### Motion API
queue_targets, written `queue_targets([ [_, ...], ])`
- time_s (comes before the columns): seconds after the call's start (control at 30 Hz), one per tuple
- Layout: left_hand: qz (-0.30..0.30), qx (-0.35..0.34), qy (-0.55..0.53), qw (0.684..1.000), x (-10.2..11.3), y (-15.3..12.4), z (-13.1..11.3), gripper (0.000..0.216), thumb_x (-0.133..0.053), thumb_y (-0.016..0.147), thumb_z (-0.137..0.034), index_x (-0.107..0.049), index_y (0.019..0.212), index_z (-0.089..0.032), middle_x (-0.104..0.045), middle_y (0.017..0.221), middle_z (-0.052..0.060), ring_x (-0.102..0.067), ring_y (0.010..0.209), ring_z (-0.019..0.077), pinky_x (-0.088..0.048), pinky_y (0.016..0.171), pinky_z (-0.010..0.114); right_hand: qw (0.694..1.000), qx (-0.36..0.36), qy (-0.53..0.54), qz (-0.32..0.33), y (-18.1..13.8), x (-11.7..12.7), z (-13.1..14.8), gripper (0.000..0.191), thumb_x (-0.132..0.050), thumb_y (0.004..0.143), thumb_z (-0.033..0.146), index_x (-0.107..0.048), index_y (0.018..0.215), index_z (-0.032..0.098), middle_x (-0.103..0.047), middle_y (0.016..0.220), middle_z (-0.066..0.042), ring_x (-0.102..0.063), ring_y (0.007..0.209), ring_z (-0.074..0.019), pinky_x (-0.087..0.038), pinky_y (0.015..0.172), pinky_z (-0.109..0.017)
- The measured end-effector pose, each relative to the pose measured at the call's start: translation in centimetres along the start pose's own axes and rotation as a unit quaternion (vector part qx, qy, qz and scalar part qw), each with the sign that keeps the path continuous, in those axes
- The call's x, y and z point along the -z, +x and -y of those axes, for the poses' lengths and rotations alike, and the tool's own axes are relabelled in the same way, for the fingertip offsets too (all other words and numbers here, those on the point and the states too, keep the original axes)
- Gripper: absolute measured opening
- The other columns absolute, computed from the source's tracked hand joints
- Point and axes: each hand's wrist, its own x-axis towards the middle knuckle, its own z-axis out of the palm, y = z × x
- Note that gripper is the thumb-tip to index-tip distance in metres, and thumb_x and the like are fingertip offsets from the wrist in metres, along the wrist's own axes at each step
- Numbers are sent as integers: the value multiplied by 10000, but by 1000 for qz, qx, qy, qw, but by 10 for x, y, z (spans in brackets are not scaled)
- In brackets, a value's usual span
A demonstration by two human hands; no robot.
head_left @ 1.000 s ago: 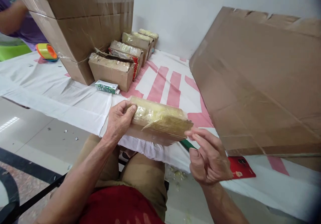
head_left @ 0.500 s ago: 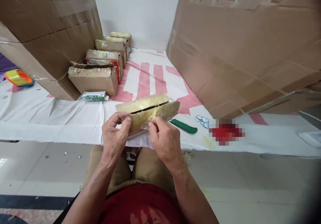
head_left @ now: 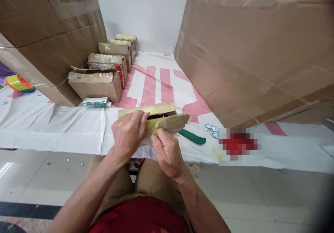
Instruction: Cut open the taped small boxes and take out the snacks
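A small cardboard box (head_left: 169, 123), its top flaps covered in yellowish clear tape, is tilted at the table's front edge. Between its flaps runs a dark gap, wider toward the right end. My left hand (head_left: 129, 130) is closed on the near flap at the left, thumb by the gap. Lower down, my right hand (head_left: 168, 153) pinches the taped near side of the box; the fingertips hide what exactly lies between them. Just right of the box lies a green-handled cutter (head_left: 193, 137).
Several small boxes (head_left: 95, 85) stand in a row at left beside stacked large cartons (head_left: 52, 34). A green-and-white carton (head_left: 96, 102) lies before them. A big cardboard panel (head_left: 250, 52) leans at right, near blue-white pieces (head_left: 212, 131). Tape rolls (head_left: 19, 83) sit far left.
My left hand has moved right and over the box's top edge. The gap between the flaps has widened. My right hand has shifted slightly down and left.
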Motion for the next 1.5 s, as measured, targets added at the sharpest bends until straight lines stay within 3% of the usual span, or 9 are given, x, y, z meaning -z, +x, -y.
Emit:
queue_targets([
  [0.17,19,-74,41,996,-4,14,15,553,-341,1106,-452,-652,726,-197,-632,578,36,-554,529,166,-319,576,318,988,55,122,79,2,20,-19,303,-453,1022,237,-413,721,238,-446,649,44,-432,595,-116,-346,599,-273],
  [0.43,9,-39,58,998,-8,15,31,554,-316,1104,-455,-657,759,-186,-632,629,51,-555,566,172,-330,591,315,933,2,311,180,-12,67,-66,354,-523,1020,337,-601,701,205,-592,628,11,-521,578,-123,-376,579,-284],
  [0.63,48,-41,64,996,-10,18,29,599,-289,1096,-494,-657,732,-191,-615,609,59,-559,570,185,-336,608,323,883,-76,445,127,-27,112,-91,359,-674,941,395,-644,630,219,-566,530,7,-502,452,-137,-393,455,-284],
  [0.83,54,67,133,987,-1,22,53,563,-326,1072,-531,-704,836,-186,-680,681,80,-584,587,205,-285,589,322,926,-133,353,0,-60,202,-116,250,-770,870,463,-748,693,288,-599,545,-43,-584,494,-206,-514,513,-377],
  [1.03,73,87,77,991,-1,26,53,553,-310,1068,-479,-672,756,-201,-641,629,69,-597,613,224,-339,620,340,899,-113,415,88,-65,168,-110,367,-717,920,484,-642,660,236,-496,523,19,-509,471,-152,-417,468,-297],
  [1.27,-84,34,-121,989,40,4,12,174,-590,964,-279,-746,964,-201,-769,943,74,-700,922,222,-525,863,362,897,-115,409,125,-51,131,-92,363,-704,950,474,-652,709,207,-596,583,-4,-534,528,-146,-419,487,-278],
  [1.37,88,161,-324,928,45,-29,-29,153,-684,913,-338,-754,953,-208,-772,875,40,-688,767,174,-542,707,298,890,-122,415,146,-52,119,-83,381,-713,940,498,-652,719,194,-612,595,-3,-545,528,-139,-428,505,-275],
  [1.43,214,277,-476,807,39,-49,-54,340,-789,824,-459,-757,1039,-198,-795,945,71,-711,770,188,-560,680,298,878,-137,431,158,-55,107,-77,383,-720,936,496,-648,721,187,-612,610,4,-548,524,-127,-435,514,-266],
  [1.5,260,363,-580,681,31,-63,-74,494,-854,732,-554,-755,1044,-183,-803,976,100,-727,785,206,-581,695,312,867,-165,442,163,-59,92,-71,384,-726,930,500,-641,728,185,-602,620,13,-545,524,-117,-442,513,-255],
])
